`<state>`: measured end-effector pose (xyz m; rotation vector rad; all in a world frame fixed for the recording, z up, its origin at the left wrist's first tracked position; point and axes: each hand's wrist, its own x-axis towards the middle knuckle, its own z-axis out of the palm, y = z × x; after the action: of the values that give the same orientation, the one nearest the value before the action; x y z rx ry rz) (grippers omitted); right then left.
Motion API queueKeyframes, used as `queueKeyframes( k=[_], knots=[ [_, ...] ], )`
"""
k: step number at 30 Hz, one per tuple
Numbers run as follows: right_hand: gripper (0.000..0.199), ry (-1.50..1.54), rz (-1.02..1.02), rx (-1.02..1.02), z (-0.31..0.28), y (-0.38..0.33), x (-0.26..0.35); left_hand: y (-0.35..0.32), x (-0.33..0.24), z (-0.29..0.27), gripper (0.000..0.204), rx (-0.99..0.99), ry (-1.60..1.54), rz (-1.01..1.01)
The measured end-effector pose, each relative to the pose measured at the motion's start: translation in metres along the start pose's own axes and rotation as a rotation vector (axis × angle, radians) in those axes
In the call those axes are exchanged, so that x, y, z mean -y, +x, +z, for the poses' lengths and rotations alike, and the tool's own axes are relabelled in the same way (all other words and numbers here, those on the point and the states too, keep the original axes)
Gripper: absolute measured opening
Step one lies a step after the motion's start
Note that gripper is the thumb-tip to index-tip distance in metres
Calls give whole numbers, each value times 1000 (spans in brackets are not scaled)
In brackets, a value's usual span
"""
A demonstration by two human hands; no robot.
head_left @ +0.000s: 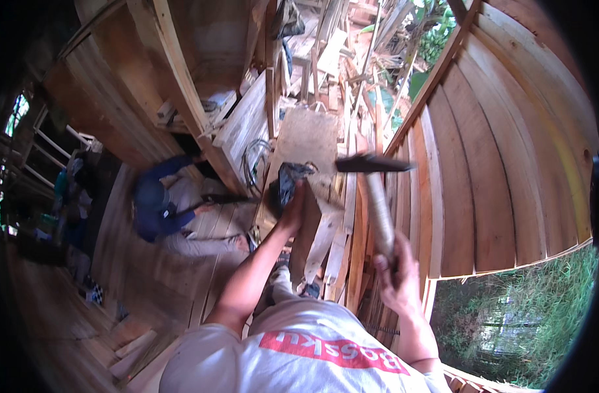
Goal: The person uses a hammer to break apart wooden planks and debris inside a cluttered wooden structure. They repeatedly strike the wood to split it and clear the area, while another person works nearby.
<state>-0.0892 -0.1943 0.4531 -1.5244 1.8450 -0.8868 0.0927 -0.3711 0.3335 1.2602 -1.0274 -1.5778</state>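
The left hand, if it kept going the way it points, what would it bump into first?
The left hand points up and away, its fingertips already at a dark crumpled bag. That comes first; beyond lies a pale wooden board. Depth is hard to judge here.

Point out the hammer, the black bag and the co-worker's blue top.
hammer (380, 209): head view, on the wooden handle.
black bag (288, 182): head view, middle of the crumpled plastic.
co-worker's blue top (152, 213): head view, on the back.
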Motion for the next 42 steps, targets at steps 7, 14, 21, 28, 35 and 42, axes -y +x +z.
queueKeyframes(
  k=[7, 14, 21, 28, 35, 42],
  knots=[
    [50, -259, -142, 75, -1, 3, -6, -1, 8, -1, 98, 115, 53, -5],
    [42, -9, -149, -183, 0, -6, -14, 3, 29, 3, 98, 58, -21, -26],
    [51, -211, -174, 87, 4, -2, -27, 15, 44, -4, 97, 158, -13, -88],
    [53, -46, -284, -198, -13, -10, -17, 15, 42, -11, 77, -14, 7, -1],
    [50, -102, -152, 90, -1, -4, -30, 12, 29, -8, 88, 137, 126, 113],
    [50, -47, -278, -99, -17, -4, -20, -1, 10, -12, 87, 85, 96, 120]
  ],
)
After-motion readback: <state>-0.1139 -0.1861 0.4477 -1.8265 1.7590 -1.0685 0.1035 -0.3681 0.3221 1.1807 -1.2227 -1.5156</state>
